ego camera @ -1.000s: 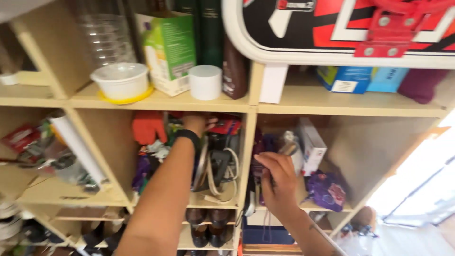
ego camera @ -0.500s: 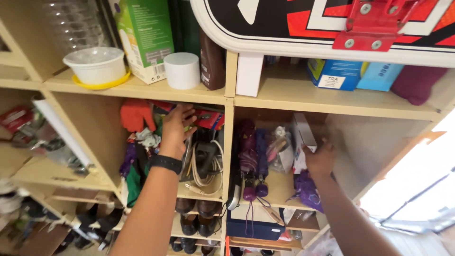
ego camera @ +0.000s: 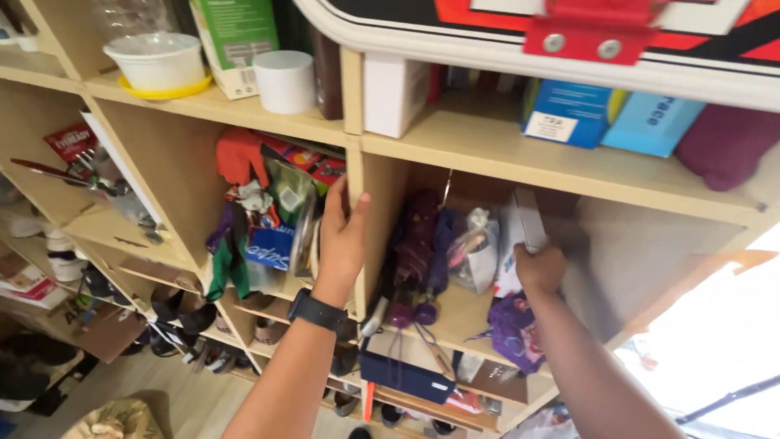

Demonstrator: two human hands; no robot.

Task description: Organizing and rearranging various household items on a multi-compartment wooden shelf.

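I face a light wooden shelf unit (ego camera: 487,154) crammed with odds and ends. My left hand (ego camera: 341,240), with a black watch on the wrist, rests flat with fingers apart against the upright divider (ego camera: 355,175) between two cubbies. It holds nothing. My right hand (ego camera: 540,267) is closed around a thin white box (ego camera: 528,219) standing upright in the right cubby. Beside that box sit a clear plastic bag of small items (ego camera: 473,252), dark purple folded umbrellas (ego camera: 418,244) and a purple pouch (ego camera: 516,329). The left cubby holds an orange glove (ego camera: 241,154) and a blue packet (ego camera: 270,245).
On the upper shelf stand a white bowl on a yellow plate (ego camera: 158,61), a green carton (ego camera: 236,36), a white cup (ego camera: 284,81), a white box (ego camera: 392,93) and blue boxes (ego camera: 569,110). Shoes (ego camera: 175,309) fill the lower shelves. A red, black and white board (ego camera: 569,32) lies on top.
The view has shifted down and left. My left hand came out of the left cubby onto the divider. My right hand rose and closed on the white box.
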